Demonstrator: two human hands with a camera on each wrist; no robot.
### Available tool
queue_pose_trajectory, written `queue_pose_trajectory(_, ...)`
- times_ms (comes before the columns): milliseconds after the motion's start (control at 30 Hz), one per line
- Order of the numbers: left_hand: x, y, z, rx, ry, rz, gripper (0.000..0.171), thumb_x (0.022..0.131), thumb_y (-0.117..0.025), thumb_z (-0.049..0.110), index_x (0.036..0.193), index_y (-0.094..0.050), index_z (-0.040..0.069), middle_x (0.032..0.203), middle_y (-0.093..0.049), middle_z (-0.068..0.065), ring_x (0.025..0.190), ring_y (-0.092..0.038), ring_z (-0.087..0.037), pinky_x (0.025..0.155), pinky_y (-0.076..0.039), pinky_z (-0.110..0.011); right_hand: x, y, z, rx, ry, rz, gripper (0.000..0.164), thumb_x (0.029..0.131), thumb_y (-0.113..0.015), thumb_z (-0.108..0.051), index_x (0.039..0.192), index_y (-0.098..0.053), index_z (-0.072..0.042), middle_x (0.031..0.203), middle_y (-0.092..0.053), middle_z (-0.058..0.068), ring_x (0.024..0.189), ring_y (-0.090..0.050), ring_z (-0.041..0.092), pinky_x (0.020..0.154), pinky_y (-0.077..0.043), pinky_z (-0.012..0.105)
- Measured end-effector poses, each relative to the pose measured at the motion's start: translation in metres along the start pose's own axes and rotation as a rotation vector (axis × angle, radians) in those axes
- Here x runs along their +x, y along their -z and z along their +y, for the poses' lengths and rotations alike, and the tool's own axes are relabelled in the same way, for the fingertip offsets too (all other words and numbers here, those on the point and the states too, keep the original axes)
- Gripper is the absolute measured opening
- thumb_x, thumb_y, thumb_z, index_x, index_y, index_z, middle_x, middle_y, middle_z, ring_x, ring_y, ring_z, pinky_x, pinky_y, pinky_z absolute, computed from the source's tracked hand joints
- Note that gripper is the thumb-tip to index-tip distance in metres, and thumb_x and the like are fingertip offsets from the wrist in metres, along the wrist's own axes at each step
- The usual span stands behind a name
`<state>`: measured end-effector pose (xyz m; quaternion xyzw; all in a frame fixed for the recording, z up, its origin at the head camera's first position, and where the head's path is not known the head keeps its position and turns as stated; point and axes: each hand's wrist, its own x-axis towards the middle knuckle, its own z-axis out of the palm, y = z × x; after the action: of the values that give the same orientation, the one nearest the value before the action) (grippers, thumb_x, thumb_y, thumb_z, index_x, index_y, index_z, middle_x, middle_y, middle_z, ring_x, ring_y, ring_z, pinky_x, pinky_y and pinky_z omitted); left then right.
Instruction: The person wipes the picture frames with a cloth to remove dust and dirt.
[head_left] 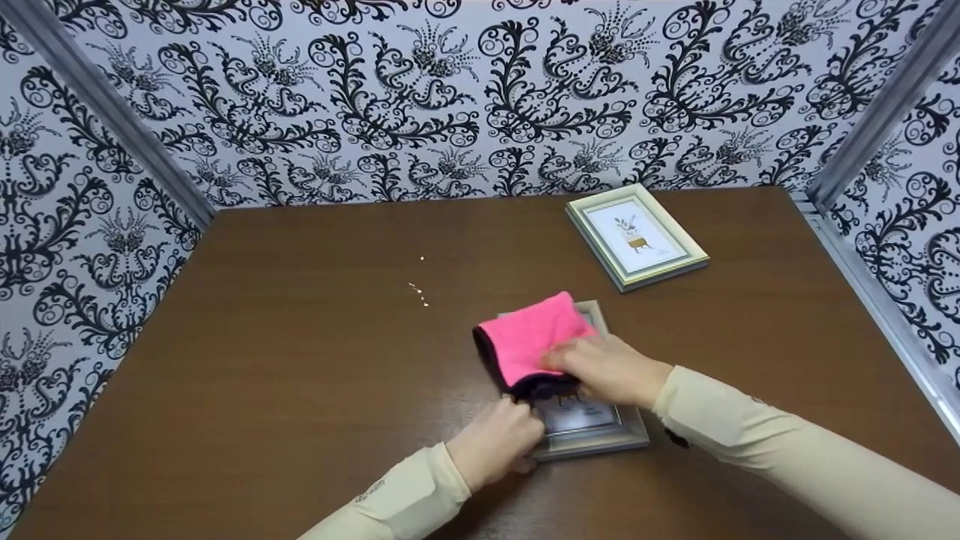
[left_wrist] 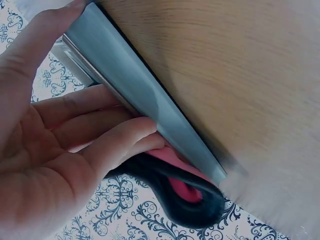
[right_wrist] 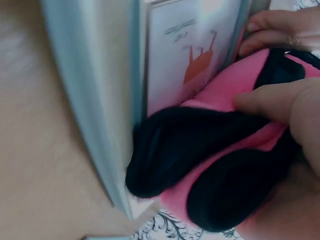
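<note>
A folded pink cloth with a black edge [head_left: 536, 337] lies over the upper part of a picture frame [head_left: 630, 439] with a pale silvery border. My right hand [head_left: 611, 367] grips the cloth against the frame's glass; in the right wrist view, the thick black folds [right_wrist: 175, 145] bunch under the fingers. At the frame's left side, my left hand [head_left: 499, 439] holds the border, its thumb by the near corner and fingertips on the edge [left_wrist: 150, 95]. Below the cloth, part of the print [right_wrist: 200, 65] shows an orange pot on legs. The cloth hides the rest.
A second picture frame [head_left: 637, 236], cream-edged with a plant print, lies flat farther back to the right. Small white marks [head_left: 418, 291] dot the brown table [head_left: 300, 360] left of the cloth. Black-and-white patterned walls [head_left: 450, 97] with metal corner rails enclose the back and sides.
</note>
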<state>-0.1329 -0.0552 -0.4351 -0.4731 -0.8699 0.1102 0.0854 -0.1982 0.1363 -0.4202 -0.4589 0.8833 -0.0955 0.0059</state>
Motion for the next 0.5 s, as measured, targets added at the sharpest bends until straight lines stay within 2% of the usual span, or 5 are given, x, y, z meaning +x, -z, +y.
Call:
queue_pose_trajectory(67, 0.001, 0.0, 0.0, -0.005, 0.005, 0.008, 0.032, 0.062, -0.075, 0.045, 0.072, -0.063, 0.017, 0.073, -0.059, 0.004, 0.065, -0.057, -0.014, 0.056, -0.049, -0.025, -0.007, 0.002, 0.001, -0.07, -0.016, 0.01, 0.041, 0.066, -0.064, 0.002, 0.105, -0.063, -0.013, 0.102, -0.063, 0.002, 0.093, -0.058, 0.02, 0.068, -0.048, 0.039)
queue_pose_trajectory(200, 0.003, 0.0, 0.001, 0.052, 0.013, 0.002, 0.043, 0.06, -0.074, 0.048, 0.082, -0.065, 0.012, 0.086, -0.064, -0.004, 0.083, -0.061, -0.023, 0.075, -0.049, -0.029, -0.02, 0.003, 0.003, -0.213, -0.057, 0.042, 0.031, 0.069, -0.06, 0.003, 0.096, -0.065, -0.013, 0.099, -0.064, 0.002, 0.09, -0.057, 0.021, 0.067, -0.046, 0.038)
queue_pose_trajectory(300, 0.004, 0.0, 0.001, 0.098, 0.013, 0.0, 0.051, 0.058, -0.073, 0.052, 0.086, -0.065, 0.009, 0.095, -0.064, -0.013, 0.095, -0.058, -0.029, 0.084, -0.045, -0.03, -0.027, 0.0, 0.001, -0.332, -0.078, 0.088, 0.02, 0.069, -0.061, 0.002, 0.082, -0.063, -0.013, 0.086, -0.062, 0.001, 0.08, -0.055, 0.022, 0.057, -0.042, 0.035)
queue_pose_trajectory(400, 0.003, -0.002, -0.001, 0.055, 0.021, 0.027, 0.047, 0.057, -0.074, 0.05, 0.08, -0.064, 0.011, 0.087, -0.063, -0.01, 0.087, -0.06, -0.026, 0.078, -0.048, -0.028, -0.033, -0.006, -0.006, -0.416, -0.096, 0.118, 0.017, 0.066, -0.064, 0.0, 0.078, -0.059, -0.011, 0.079, -0.057, 0.004, 0.075, -0.052, 0.023, 0.05, -0.037, 0.033)
queue_pose_trajectory(500, 0.001, -0.003, -0.006, -0.021, 0.013, 0.038, 0.046, 0.057, -0.074, 0.052, 0.077, -0.062, 0.012, 0.078, -0.059, -0.004, 0.077, -0.057, -0.018, 0.072, -0.049, -0.026, -0.036, -0.012, -0.012, -0.452, -0.099, 0.136, 0.02, 0.064, -0.066, -0.001, 0.082, -0.059, -0.009, 0.081, -0.057, 0.007, 0.076, -0.052, 0.025, 0.051, -0.039, 0.035)
